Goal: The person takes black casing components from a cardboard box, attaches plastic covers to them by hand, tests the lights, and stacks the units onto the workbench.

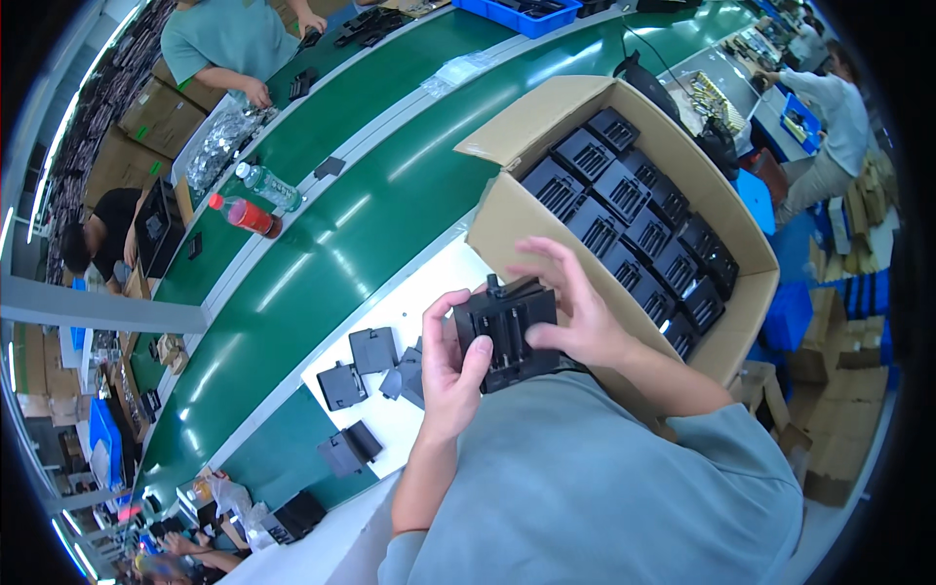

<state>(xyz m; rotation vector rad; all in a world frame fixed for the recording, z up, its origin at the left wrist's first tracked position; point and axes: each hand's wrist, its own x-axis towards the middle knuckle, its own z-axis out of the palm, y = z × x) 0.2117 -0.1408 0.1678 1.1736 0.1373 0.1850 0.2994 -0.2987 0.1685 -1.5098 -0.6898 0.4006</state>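
Observation:
My left hand is closed around a black plastic housing with long slots in its face and a small knob on top. The thumb lies across the front of the housing. At its right side is my right hand, fingers spread and slightly blurred, with the thumb at the housing's edge. To the left, black plastic parts lie on a white board, and another black part sits at the board's near left edge. An open cardboard box on the right holds rows of similar black housings.
A green conveyor belt runs behind the board. A red-capped bottle and a clear green-labelled bottle stand beyond it. Across the belt, a person handles black parts. Another person is at the far right near blue bins.

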